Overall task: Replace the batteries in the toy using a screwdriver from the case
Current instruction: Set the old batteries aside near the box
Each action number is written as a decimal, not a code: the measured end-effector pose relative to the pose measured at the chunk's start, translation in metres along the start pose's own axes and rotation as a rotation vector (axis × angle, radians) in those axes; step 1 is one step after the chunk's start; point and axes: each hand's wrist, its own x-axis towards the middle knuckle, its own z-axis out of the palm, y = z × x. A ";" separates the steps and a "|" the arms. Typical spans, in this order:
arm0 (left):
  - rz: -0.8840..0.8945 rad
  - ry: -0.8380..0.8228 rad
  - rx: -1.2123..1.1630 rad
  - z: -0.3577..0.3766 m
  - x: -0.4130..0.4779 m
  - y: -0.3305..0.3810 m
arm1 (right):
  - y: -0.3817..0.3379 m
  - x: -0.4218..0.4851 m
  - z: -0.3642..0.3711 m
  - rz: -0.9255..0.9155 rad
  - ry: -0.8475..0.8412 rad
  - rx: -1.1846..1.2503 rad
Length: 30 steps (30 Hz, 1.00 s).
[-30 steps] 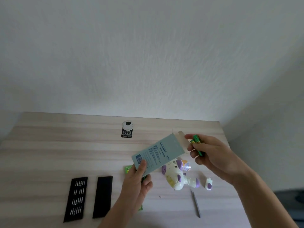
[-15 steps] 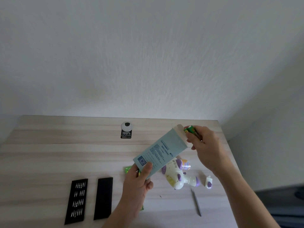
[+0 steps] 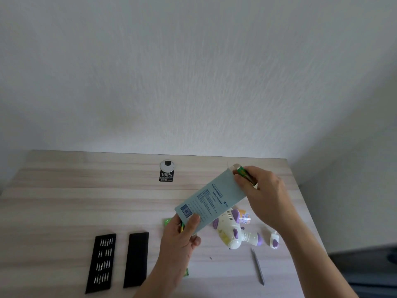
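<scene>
My left hand (image 3: 180, 235) grips the lower end of a pale blue cardboard box (image 3: 209, 200), held tilted above the table. My right hand (image 3: 263, 191) holds a green battery (image 3: 246, 174) at the box's open upper flap. A white and purple toy (image 3: 233, 230) lies on the table under the box. Its small battery cover (image 3: 274, 240) rests to the right of it. A grey screwdriver (image 3: 257, 266) lies near the front edge. The black bit tray (image 3: 102, 262) and its black case sleeve (image 3: 136, 259) lie at the left.
A green battery wrapper (image 3: 167, 221) peeks out behind my left hand, and another green scrap (image 3: 186, 272) lies under my left wrist. A black "100%" tag with a round white top (image 3: 167, 172) sits at the back. The table's right edge (image 3: 305, 201) runs close to my right arm.
My right hand moved the green battery up and left, from beside the box to its open flap. The box rose slightly with my left hand.
</scene>
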 end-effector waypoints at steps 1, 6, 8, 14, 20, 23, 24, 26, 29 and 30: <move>-0.004 -0.009 -0.016 0.001 0.000 0.000 | -0.001 -0.001 0.000 0.004 -0.011 0.028; -0.036 -0.011 -0.096 0.002 0.001 -0.002 | -0.002 -0.002 -0.004 0.009 0.030 0.099; -0.043 -0.009 -0.104 0.002 0.002 -0.003 | -0.003 -0.002 -0.007 0.027 0.023 0.120; -0.045 -0.012 -0.116 0.004 0.001 -0.003 | -0.006 0.003 -0.006 0.099 0.112 0.241; -0.051 -0.011 -0.152 0.004 0.001 -0.001 | -0.014 0.003 0.000 0.069 0.089 0.203; -0.046 -0.012 -0.175 0.004 0.001 0.001 | -0.013 -0.003 0.001 0.048 0.171 0.227; -0.048 -0.011 -0.188 0.003 0.001 0.001 | -0.011 -0.007 0.001 0.066 0.235 0.262; -0.054 -0.007 -0.210 0.002 0.000 0.003 | -0.007 -0.018 0.005 0.143 0.322 0.371; -0.046 -0.024 -0.181 0.001 0.001 0.003 | -0.008 -0.037 0.028 0.276 0.118 0.533; -0.047 -0.033 -0.159 0.002 0.000 0.003 | -0.008 -0.042 0.040 0.281 0.022 0.592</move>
